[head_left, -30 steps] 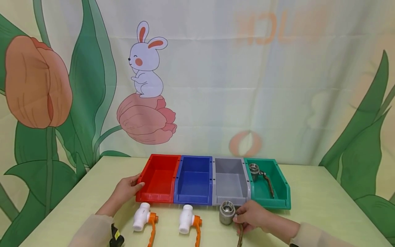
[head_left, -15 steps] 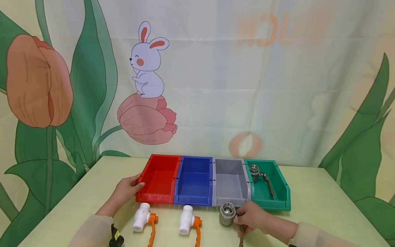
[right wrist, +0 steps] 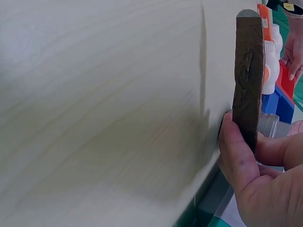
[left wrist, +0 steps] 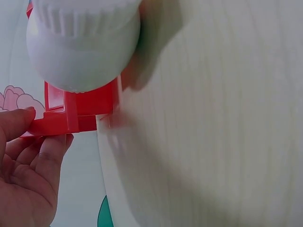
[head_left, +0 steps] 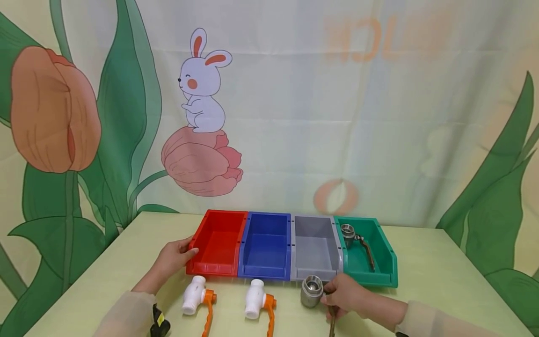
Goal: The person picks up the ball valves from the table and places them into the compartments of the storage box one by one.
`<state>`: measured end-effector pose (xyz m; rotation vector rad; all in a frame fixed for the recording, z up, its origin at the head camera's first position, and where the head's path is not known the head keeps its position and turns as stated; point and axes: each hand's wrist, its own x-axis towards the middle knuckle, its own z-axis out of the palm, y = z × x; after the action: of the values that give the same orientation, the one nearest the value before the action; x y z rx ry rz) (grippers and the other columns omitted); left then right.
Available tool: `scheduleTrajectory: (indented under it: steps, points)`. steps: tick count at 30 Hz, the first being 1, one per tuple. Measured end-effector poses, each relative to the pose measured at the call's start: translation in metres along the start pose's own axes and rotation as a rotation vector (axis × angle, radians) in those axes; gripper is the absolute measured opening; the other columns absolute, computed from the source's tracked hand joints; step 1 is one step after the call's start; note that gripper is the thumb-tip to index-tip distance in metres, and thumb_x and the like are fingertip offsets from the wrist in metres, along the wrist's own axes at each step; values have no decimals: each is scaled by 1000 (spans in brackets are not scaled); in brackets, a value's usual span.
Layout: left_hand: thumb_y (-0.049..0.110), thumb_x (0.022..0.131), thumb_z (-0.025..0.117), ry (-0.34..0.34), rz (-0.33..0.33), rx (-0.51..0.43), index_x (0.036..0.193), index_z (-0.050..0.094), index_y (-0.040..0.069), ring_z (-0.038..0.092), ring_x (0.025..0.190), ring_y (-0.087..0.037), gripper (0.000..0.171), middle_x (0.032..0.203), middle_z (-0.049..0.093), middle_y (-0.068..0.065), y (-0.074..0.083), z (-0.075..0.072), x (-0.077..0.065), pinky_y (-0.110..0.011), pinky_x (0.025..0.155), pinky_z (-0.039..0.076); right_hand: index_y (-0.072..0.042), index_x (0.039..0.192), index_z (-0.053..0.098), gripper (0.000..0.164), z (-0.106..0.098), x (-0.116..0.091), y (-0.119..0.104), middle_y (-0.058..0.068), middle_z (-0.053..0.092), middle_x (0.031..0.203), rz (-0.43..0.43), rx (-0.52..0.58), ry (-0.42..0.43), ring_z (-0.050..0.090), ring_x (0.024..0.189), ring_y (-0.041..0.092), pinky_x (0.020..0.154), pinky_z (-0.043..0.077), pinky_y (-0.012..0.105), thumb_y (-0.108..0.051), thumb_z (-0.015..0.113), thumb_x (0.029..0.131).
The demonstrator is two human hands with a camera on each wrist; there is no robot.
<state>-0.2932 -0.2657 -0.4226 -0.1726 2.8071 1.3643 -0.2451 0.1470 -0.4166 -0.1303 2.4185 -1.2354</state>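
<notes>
My left hand (head_left: 171,259) pinches the left wall of the red bin (head_left: 217,269), thumb on one side and fingers on the other, as the left wrist view shows. My right hand (head_left: 346,294) holds a metal ball valve (head_left: 310,298) by its brown lever handle (right wrist: 248,71), thumb and fingers on either side of it. The valve body stands with its round opening upward, in front of the grey bin (head_left: 316,274). Two white plastic ball valves (head_left: 193,296) with orange handles lie to the left of it; one white valve (left wrist: 83,52) looms large in the left wrist view.
A blue bin (head_left: 265,271) sits between the red and grey ones. At the right end, the green bin (head_left: 385,278) holds another metal valve (head_left: 347,233) with a brown handle. Behind the table (head_left: 438,281) hangs a printed curtain (head_left: 269,117).
Both hands keep their holds. The metal valve's handle end has swung slightly to the right, and its opening is tipped a little more toward the camera. The bins stay in place.
</notes>
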Motion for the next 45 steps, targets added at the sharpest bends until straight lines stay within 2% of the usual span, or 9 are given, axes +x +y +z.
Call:
scheduleTrajectory:
  steps: [10, 18, 25, 35, 39, 45]
  points:
    - [12, 104, 57, 2, -5, -7, 155, 33, -4, 56, 131, -48, 58, 153, 46, -32, 2, 0, 0, -49, 105, 54, 12, 99, 70, 9, -6, 1, -2, 4, 66, 68, -8, -15, 10, 66, 55, 9, 61, 66, 34, 5, 65, 95]
    - [13, 104, 57, 3, -8, -1, 155, 34, -3, 57, 130, -48, 59, 153, 47, -31, -1, 2, 0, -48, 104, 55, 8, 93, 71, 10, -17, 0, -9, 4, 67, 69, -3, -48, -47, 70, 59, 10, 63, 66, 32, 3, 63, 96]
    - [13, 104, 57, 4, 4, 3, 155, 34, -4, 58, 129, -47, 58, 152, 48, -31, -1, 2, -1, -48, 104, 56, 9, 99, 71, 12, -20, -5, -19, 7, 66, 72, 22, -87, 17, 68, 60, 11, 67, 67, 37, 1, 63, 98]
    - [13, 104, 57, 0, 14, 14, 154, 35, -5, 57, 128, -47, 57, 151, 49, -33, -2, 1, -1, -47, 102, 59, 13, 103, 69, 15, -37, -7, -32, 6, 64, 75, -35, -51, -19, 67, 60, 10, 73, 67, 40, 2, 58, 100]
    - [13, 104, 57, -1, 10, 10, 154, 35, -4, 58, 128, -46, 57, 151, 49, -32, -3, 1, -1, -47, 102, 59, 12, 103, 70, 16, -44, -4, -35, 9, 68, 75, -44, -87, -3, 69, 61, 12, 71, 67, 39, 0, 59, 100]
    - [13, 104, 56, -1, 10, 10, 155, 33, -4, 57, 129, -47, 58, 151, 49, -32, -3, 0, -1, -47, 103, 58, 14, 112, 68, 20, -50, 0, -40, 11, 67, 81, -42, -79, 14, 71, 63, 15, 71, 67, 40, 1, 58, 101]
